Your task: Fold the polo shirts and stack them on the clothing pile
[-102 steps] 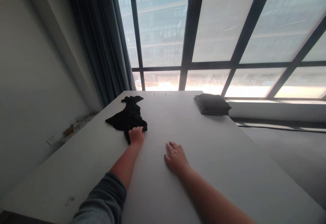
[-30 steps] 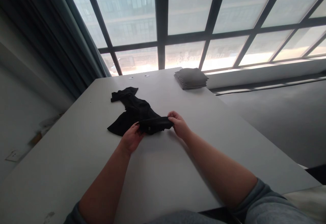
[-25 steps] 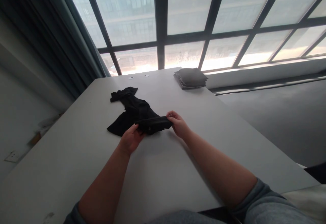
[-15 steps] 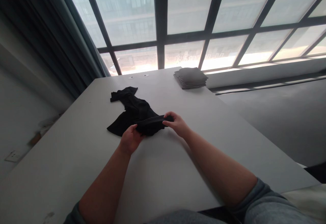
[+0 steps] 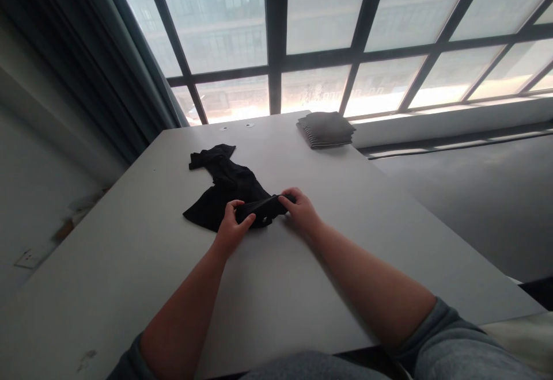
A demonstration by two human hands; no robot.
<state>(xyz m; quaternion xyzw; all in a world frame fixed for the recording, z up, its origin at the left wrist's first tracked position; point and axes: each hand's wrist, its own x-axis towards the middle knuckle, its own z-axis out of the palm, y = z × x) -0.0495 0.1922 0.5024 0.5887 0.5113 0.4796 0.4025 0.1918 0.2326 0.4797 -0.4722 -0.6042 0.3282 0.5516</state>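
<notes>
A crumpled black cloth garment [image 5: 227,183] lies on the pale grey table [image 5: 129,242], with one dark strip folded up along its near side. That strip is a gathered band [image 5: 263,209] running sideways. My left hand [image 5: 232,227] holds the band's left part, fingers spread over it. My right hand [image 5: 300,210] pinches the band's right end. Both hands rest close to the tabletop, with only the short band between them. The part of the cloth under my fingers is hidden.
A neat stack of folded dark striped cloth [image 5: 325,129] sits near the far table edge, right of the garment. Several tall window panes stand beyond the table. A dark curtain [image 5: 129,40] hangs at the left, beside a wall with a socket [image 5: 28,259].
Over the last second my left hand has shifted its fingers onto the band, and the band has rolled slightly in my hands. The view has tilted a little.
</notes>
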